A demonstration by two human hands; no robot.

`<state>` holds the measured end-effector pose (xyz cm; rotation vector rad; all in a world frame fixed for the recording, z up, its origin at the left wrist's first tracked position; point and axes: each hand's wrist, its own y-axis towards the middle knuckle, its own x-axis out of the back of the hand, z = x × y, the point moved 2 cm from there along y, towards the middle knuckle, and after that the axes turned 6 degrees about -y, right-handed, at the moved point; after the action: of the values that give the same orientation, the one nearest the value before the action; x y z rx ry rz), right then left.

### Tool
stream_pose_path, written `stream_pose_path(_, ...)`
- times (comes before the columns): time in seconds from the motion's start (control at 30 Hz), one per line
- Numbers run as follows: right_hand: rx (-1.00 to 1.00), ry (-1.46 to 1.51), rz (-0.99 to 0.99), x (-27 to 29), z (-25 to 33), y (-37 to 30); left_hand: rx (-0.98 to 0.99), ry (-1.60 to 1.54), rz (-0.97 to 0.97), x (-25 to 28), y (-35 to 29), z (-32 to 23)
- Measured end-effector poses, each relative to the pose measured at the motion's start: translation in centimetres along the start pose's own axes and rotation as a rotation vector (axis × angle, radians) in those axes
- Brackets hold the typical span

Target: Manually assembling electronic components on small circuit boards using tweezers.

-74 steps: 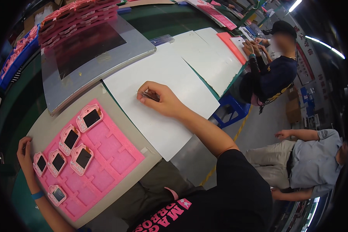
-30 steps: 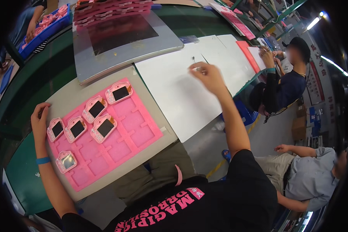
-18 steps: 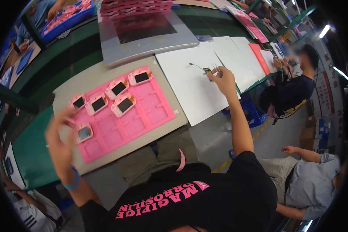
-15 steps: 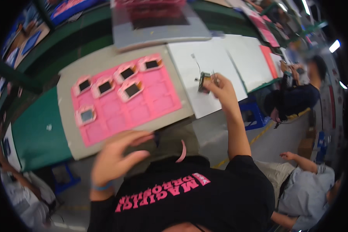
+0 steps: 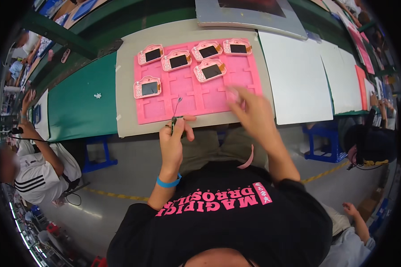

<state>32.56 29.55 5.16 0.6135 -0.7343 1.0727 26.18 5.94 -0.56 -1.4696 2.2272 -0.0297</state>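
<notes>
My left hand is closed on a small green circuit board near the front edge of the table, pinching it between thumb and fingers. A thin wire with a small part at its tip stands up from the board. Over the front right of the pink tray hovers my right hand, blurred by motion, its thumb and fingers apart with nothing visible in them. Several pink camera-shaped housings with dark screens, such as the front middle one, sit in the tray's back and left compartments.
White sheets cover the table on the right, and a green mat with a small white piece lies left. A grey board sits behind. Blue stools stand below, with people seated on both sides.
The circuit board has passed from my right hand, over the white sheet, into my left hand. My right hand has come back left toward the tray. The view has swung left.
</notes>
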Motion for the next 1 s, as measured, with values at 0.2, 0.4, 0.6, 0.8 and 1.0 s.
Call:
stream_pose_path(0.2,0.157,-0.154,-0.073,-2.9,-1.9,6.3,0.023,0.059,0.062,-1.5,-0.3,-1.1)
stream_pose_path(0.4,0.254,-0.151,-0.061,-2.6,-2.0,1.4,0.195,0.096,0.194,-0.8,-0.1,-2.3)
stream_pose_path(0.6,-0.106,0.322,-0.011,-0.3,-1.6,-3.0,0.291,0.049,0.267,-2.8,2.9,-3.8)
stream_pose_path(0.8,-0.322,0.970,0.216,-1.3,-5.0,-6.5,0.133,0.409,0.341,-8.2,6.5,-5.5)
stream_pose_path(1.0,-0.451,1.117,0.363,-1.6,-4.4,-6.4,-0.196,1.019,0.286,-11.5,8.6,-3.8)
